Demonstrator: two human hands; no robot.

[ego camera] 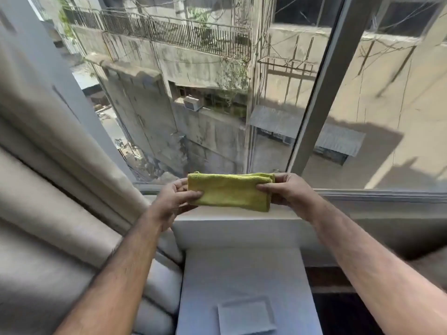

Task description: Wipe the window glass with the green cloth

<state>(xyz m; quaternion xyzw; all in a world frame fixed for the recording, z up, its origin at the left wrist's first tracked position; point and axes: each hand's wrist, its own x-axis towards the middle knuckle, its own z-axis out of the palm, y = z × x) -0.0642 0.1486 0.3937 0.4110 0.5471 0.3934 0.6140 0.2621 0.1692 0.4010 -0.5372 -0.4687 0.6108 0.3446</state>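
I hold the folded green cloth (229, 191) pinched between left hand (175, 198) and right hand (285, 189), clear of the window glass (193, 93); by my judgement wiping has not started.

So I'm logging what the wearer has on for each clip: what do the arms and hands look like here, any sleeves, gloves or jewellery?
Both forearms are bare up to the frame edge, with visible arm hair and no sleeves. The left hand and right hand are ungloved. No watch, bracelet or ring shows.

The green cloth (229, 193) is looking soft, napped and matt; the window glass (193, 93) is showing smooth, the curtain (48, 141) woven.
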